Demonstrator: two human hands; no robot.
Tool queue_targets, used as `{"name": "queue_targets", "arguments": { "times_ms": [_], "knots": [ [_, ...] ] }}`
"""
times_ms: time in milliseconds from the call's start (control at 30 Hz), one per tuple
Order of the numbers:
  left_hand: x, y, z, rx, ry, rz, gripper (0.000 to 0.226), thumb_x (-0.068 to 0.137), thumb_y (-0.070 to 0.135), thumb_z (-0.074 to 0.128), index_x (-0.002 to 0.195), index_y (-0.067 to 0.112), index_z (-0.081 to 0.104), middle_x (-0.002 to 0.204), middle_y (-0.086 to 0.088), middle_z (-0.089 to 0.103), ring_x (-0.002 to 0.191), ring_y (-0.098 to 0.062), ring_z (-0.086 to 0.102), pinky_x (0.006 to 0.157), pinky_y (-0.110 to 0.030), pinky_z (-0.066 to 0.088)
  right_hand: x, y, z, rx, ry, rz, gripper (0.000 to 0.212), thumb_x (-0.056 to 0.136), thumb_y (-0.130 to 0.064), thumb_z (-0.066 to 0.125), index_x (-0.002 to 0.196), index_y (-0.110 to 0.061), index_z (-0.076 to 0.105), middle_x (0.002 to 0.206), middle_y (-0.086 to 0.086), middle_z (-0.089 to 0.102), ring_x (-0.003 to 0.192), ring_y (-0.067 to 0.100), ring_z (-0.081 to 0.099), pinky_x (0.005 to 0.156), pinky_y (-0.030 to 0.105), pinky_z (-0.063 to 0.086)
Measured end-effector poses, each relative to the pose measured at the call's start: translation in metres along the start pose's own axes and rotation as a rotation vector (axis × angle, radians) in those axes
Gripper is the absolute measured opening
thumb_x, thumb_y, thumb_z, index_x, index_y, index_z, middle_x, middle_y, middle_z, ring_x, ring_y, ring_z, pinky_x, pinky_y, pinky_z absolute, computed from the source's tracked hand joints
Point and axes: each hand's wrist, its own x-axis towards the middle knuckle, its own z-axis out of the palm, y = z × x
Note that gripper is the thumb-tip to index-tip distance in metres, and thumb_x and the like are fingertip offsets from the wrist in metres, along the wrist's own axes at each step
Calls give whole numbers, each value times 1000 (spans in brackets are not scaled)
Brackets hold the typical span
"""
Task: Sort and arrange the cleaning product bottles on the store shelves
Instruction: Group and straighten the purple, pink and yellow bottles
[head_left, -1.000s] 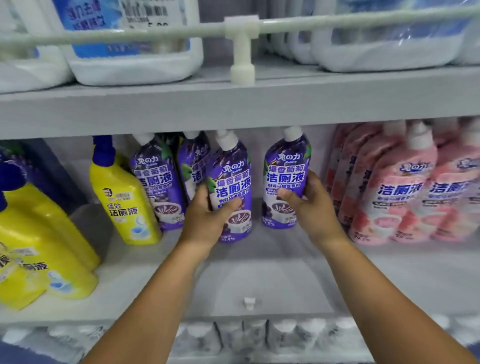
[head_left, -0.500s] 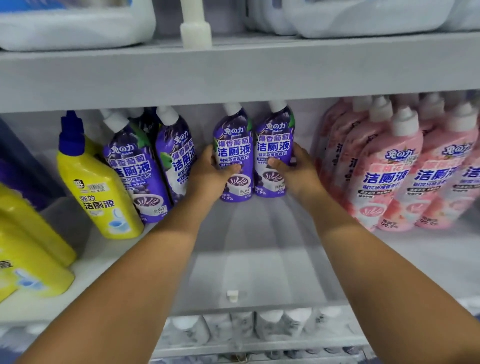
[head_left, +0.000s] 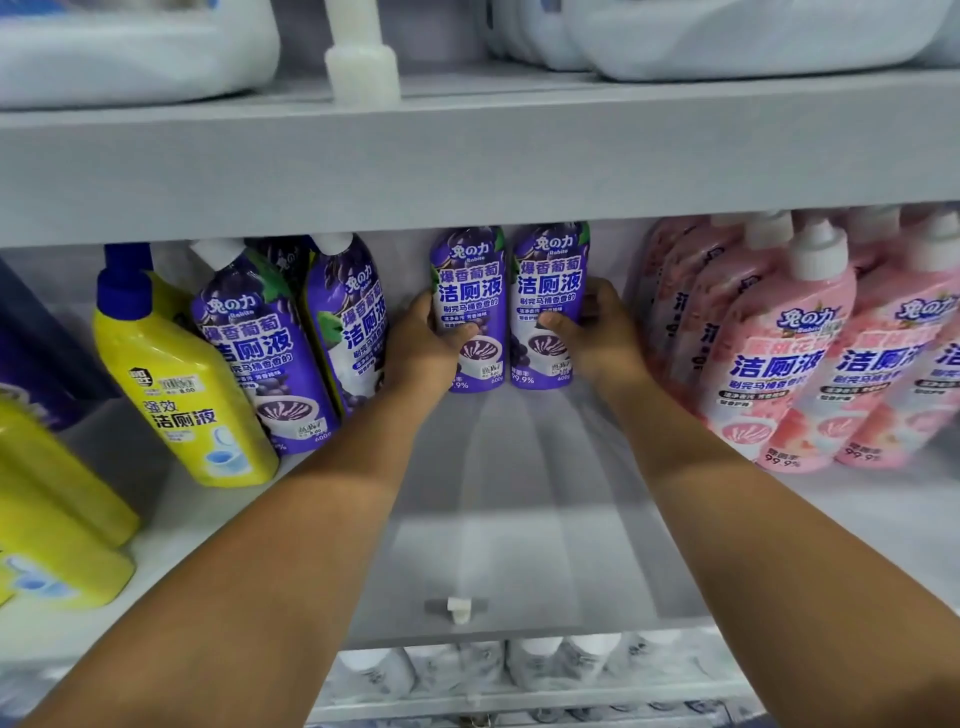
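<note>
Purple bottles (head_left: 470, 312) upright, labels forward, left hand (head_left: 421, 348), right hand (head_left: 597, 338) each gripping one

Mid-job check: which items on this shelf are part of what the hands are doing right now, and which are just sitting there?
In the job:
- left hand, gripping the left purple bottle
- right hand, gripping the right purple bottle

Just sitting there:
- leaning purple bottles
- yellow bottle
- pink bottles
- white jugs on the shelf above
</note>
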Motion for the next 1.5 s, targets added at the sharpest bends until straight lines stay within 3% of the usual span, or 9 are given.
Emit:
{"name": "queue_targets", "arguments": {
  "times_ms": [200,367,633,733,900,1100,1233,1333,1500],
  "knots": [
    [-19,17,0,-15,-28,15,31,87,3,70,115,16,68,96,10,78,89,-6,75,84,-37,61,0,4,2,-61,21,-67,32,80,-19,82,106,-18,64,95,-9,73,80,-1,71,73,32,60],
    [-94,34,-41,10,221,67,20,93,15,71,108,27,65,97,19,67,88,6,67,76,-13,50,-36,-12,12,-78,356,-278,37,82,-31,81,104,-18,54,97,6,60,80,21,63,74,39,53],
    [-113,56,-137,234,608,389,42,87,25,68,125,9,62,124,-8,58,116,-13,54,105,-22,43,-79,-94,100,208,-207,-201,35,90,-18,76,121,-17,59,115,1,64,87,-3,62,78,16,50],
    [-92,69,-144,261,572,399,55,86,29,65,134,4,56,133,-11,58,126,-19,52,112,-24,38,-73,-109,121,110,-351,-219,56,88,-30,79,137,-23,51,135,-2,56,113,6,59,92,18,48],
    [-62,76,-144,404,512,245,83,77,50,52,140,-4,46,127,-23,62,120,-43,58,102,-51,46,-65,-119,136,52,-469,-244,55,89,-29,77,136,-26,50,116,-23,61,100,-18,60,81,7,49],
    [-60,70,-157,638,459,278,68,81,38,55,137,-1,52,120,-21,65,114,-42,60,96,-45,45,-70,-121,147,15,-362,-221,59,81,-29,79,133,-28,52,119,-7,66,109,5,64,97,32,55],
    [-76,56,-164,561,346,351,53,85,38,74,121,1,60,115,-19,61,110,-37,57,91,-40,46,-83,-111,140,-10,-242,-294,58,78,-43,80,126,-38,48,128,-6,57,119,8,57,102,29,48],
    [-81,48,-165,534,227,347,61,87,29,77,136,4,52,130,-17,58,124,-35,54,98,-32,43,-90,-109,126,34,-305,-224,62,80,-42,82,127,-49,42,129,-20,59,118,-3,57,96,15,46],
    [-92,48,-167,462,200,317,67,85,19,80,144,12,48,139,-8,58,123,-21,55,89,-10,36,-89,-93,106,82,-431,-112,60,80,-30,85,130,-35,54,120,-14,72,111,2,67,102,36,54]
  ]
}}
